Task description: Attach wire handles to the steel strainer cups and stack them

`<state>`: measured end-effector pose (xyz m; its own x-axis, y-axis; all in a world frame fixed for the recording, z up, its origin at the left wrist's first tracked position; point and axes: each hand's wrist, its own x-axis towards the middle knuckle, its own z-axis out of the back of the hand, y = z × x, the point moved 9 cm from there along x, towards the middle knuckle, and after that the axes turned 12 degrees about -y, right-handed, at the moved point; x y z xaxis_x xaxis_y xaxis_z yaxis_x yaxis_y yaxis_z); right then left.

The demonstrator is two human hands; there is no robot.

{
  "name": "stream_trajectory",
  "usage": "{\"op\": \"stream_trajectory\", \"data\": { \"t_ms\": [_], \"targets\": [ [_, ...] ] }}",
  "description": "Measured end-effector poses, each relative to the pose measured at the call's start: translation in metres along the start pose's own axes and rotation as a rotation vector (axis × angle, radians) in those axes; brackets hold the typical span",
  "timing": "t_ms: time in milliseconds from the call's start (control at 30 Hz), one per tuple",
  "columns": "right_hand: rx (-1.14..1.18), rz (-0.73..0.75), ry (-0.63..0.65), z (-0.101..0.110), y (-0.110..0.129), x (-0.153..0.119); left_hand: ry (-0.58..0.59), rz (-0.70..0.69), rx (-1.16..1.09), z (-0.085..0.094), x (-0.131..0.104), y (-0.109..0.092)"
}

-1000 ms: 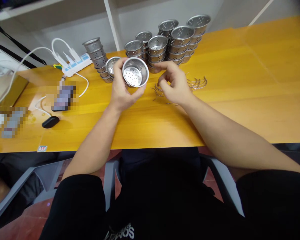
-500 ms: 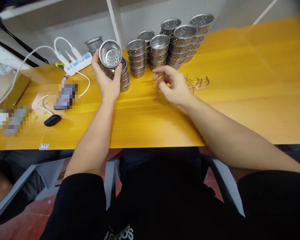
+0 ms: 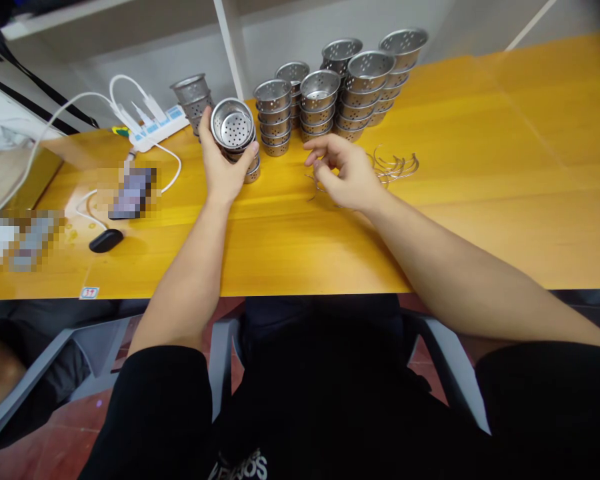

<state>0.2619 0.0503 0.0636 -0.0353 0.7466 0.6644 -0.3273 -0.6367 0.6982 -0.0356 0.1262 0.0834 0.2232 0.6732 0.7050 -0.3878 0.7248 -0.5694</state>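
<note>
My left hand [image 3: 223, 167] is closed around a perforated metal strainer basket [image 3: 233, 125], its mouth tilted toward me. The basket is at the top of a short stack of like baskets [image 3: 253, 171], which it and my hand partly hide; I cannot tell whether it rests fully in the stack. My right hand [image 3: 347, 170] hovers low over the table with loosely bent fingers, apart and with nothing visible in them. Thin curved metal wires [image 3: 395, 168] lie beside and partly behind that hand.
Several stacks of strainer baskets [image 3: 275, 120] stand along the back, with another stack [image 3: 193, 97] behind my left hand. On the left are a white power strip [image 3: 160, 130] with cables, a blurred phone [image 3: 134, 193] and a black oval object [image 3: 106, 241] on the yellow table [image 3: 300, 253].
My left hand has moved a little right and down, bringing the strainer basket onto or just over the short stack. My right hand has hardly moved.
</note>
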Motion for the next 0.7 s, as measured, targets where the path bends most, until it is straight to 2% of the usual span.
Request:
{"op": "stream_trajectory", "data": {
  "t_ms": [33, 100, 200, 367, 500, 633, 700],
  "targets": [
    [0.001, 0.003, -0.003, 0.000, 0.000, 0.000, -0.051, 0.046, 0.058, -0.003, 0.001, 0.005],
    [0.004, 0.002, -0.005, 0.000, 0.000, 0.000, -0.064, 0.098, 0.140, -0.013, 0.001, 0.012],
    [0.008, -0.013, 0.012, -0.001, -0.002, 0.000, -0.062, 0.158, 0.106, -0.018, 0.003, 0.022],
    [0.008, -0.048, 0.025, -0.002, -0.003, -0.002, -0.187, 0.191, 0.019, 0.006, 0.007, 0.032],
    [0.013, -0.044, 0.027, -0.002, 0.002, -0.003, -0.267, 0.189, 0.038, 0.026, 0.008, 0.028],
    [0.012, -0.051, 0.019, -0.002, 0.004, -0.003, -0.257, 0.224, 0.079, 0.039, 0.012, 0.019],
    [0.014, -0.050, 0.022, -0.002, 0.004, -0.003, -0.267, 0.243, 0.114, 0.047, 0.014, 0.022]
  ]
}}
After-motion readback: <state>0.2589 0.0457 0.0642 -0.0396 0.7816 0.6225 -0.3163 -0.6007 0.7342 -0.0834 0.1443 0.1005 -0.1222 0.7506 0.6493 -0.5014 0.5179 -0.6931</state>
